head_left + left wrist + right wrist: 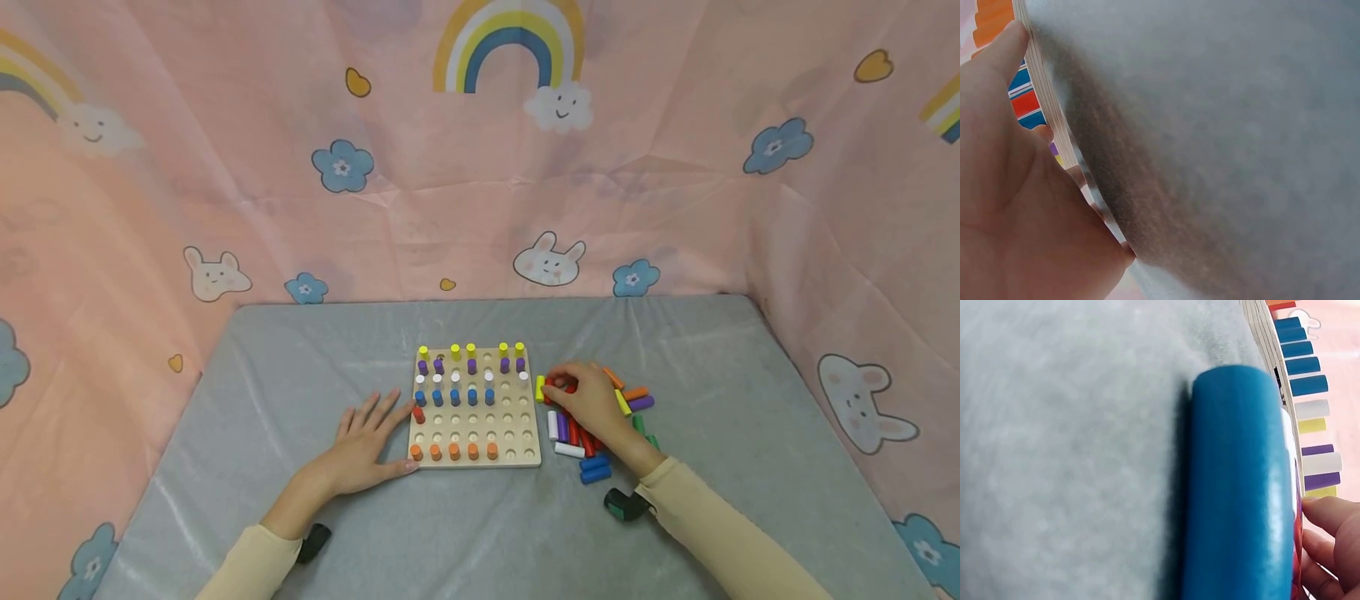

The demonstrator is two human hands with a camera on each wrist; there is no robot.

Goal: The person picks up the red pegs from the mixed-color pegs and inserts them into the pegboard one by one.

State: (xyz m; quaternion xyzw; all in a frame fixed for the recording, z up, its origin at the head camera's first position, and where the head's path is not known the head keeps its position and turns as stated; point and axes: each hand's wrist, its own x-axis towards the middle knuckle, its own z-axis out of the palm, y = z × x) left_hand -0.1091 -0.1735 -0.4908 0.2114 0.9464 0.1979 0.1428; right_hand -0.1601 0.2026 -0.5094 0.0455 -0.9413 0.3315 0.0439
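Note:
A wooden pegboard lies flat on the table, with upright pegs in yellow, purple, white, blue and orange rows. One red peg stands near its left edge. My left hand is spread flat beside the board, its thumb at the front left corner and its index fingertip at the left side. Just right of the board, my right hand bends over a pile of loose pegs, thumb and fingertips pinching a red peg. A blue peg looms large in the right wrist view.
Loose white pegs, blue pegs, purple, green and orange ones lie around my right hand. A yellow peg is at the board's right edge. Grey cloth covers the table; a pink printed curtain hangs behind it.

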